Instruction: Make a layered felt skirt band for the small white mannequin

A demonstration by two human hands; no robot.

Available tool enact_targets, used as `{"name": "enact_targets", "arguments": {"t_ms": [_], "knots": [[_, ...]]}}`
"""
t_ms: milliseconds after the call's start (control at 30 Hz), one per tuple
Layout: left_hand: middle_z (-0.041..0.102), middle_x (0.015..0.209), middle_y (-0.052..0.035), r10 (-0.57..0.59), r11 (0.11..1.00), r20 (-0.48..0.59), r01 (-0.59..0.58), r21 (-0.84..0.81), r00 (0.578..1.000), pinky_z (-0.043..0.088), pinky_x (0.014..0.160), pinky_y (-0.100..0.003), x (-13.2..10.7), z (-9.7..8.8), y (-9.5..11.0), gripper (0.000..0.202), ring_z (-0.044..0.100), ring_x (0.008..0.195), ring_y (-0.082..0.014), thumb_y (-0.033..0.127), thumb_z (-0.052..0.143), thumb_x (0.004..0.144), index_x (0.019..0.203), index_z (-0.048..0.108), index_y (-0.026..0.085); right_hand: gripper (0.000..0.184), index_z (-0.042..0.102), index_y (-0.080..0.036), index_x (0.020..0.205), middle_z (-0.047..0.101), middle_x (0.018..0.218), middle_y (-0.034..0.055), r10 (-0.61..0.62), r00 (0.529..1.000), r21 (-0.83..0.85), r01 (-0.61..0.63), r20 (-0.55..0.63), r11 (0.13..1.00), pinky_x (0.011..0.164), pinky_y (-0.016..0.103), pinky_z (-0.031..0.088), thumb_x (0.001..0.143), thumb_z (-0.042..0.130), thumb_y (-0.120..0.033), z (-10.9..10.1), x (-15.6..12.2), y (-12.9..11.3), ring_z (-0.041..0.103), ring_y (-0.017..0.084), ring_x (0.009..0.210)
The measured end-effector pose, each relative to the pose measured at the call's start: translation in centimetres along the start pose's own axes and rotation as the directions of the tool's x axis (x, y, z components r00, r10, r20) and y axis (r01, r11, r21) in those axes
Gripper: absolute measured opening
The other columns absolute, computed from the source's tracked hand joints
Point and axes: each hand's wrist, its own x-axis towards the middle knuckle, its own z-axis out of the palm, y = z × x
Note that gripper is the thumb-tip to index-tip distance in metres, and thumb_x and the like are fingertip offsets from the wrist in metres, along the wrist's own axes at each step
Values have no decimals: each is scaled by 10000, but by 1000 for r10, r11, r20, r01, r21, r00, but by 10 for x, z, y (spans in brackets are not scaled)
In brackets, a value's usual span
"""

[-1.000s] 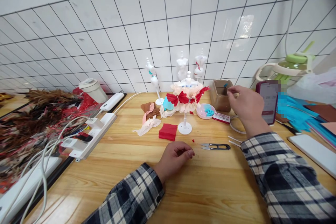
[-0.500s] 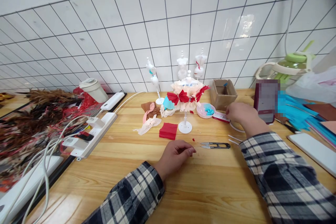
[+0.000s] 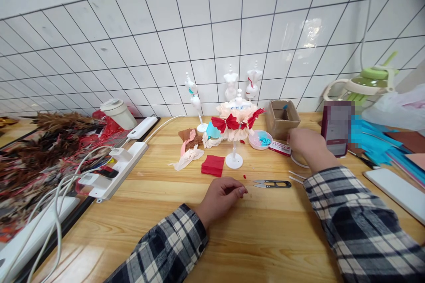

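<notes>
My left hand [image 3: 226,195] rests on the table with thumb and fingers pinched together; whatever lies between them is too small to make out. Thread snips [image 3: 272,184] lie just right of it, beside a tiny red scrap [image 3: 245,177]. My right hand [image 3: 304,147] is curled over the right side, by a dark red and white card or box [image 3: 280,147] and a white curved item [image 3: 300,162]; its fingertips are hidden. In front stands a small white dress form [image 3: 234,160] wearing a pale peach ruffled dress [image 3: 237,131] with red bows [image 3: 226,122]. A folded red piece [image 3: 213,165] lies left of its base.
Behind are several bare dress forms [image 3: 195,101], and an open cardboard box [image 3: 283,119]. A pink bowl [image 3: 260,140] holds blue bits. A phone [image 3: 336,128] stands upright at right, near a green-lidded jug [image 3: 368,84]. Left are a power strip [image 3: 121,170] with cables and feathers [image 3: 40,159].
My right hand has shifted very slightly to the right, near the dark red and white card. My left hand and the things on the table stay where they were.
</notes>
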Motion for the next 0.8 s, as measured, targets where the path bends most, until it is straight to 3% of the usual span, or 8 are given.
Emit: {"name": "enact_targets", "arguments": {"t_ms": [100,200,267,333,533,800], "knots": [[690,704,-71,-4,1000,9,4,-17,1000,433,613,-238,0,1,0,272,589,655,-149,372,616,806,774,737,131,255,706,-209,921,701,845,115,-81,980,95,99,-182,991,573,314,414,818,489,-295,-19,-5,0,637,266,747],[690,702,-72,-6,1000,18,6,-11,1000,434,611,-237,-1,2,0,272,590,653,-150,367,616,806,777,742,128,324,673,-214,1031,703,902,103,-18,894,170,105,-448,980,579,300,384,884,406,-324,-28,-7,-2,630,252,782],[690,705,-72,-4,1000,19,4,-2,1000,436,615,-237,-1,2,0,272,591,657,-152,368,616,805,780,744,128,358,644,-214,1116,698,989,108,28,844,182,84,-536,980,595,299,381,910,365,-300,-25,-6,-4,630,248,819],[688,701,-74,-3,1000,17,3,3,1000,435,614,-237,-1,2,1,278,589,655,-152,366,614,805,780,743,122,380,612,-221,1187,694,1022,112,31,846,162,66,-532,985,595,302,384,921,347,-282,-16,-3,-4,634,248,819],[680,686,-74,-13,1000,15,13,4,1000,428,600,-233,-1,1,4,278,575,637,-147,353,608,803,775,739,109,403,622,-258,1197,708,902,120,14,920,107,31,-392,994,565,324,388,934,324,-324,1,6,0,638,270,734],[680,684,-61,-26,1000,18,26,-4,1000,433,603,-233,-1,2,0,275,582,640,-147,371,614,799,770,738,127,446,518,-216,1329,691,831,157,-22,870,165,118,-492,979,572,333,356,937,316,-275,-4,-1,8,607,248,637]]}}
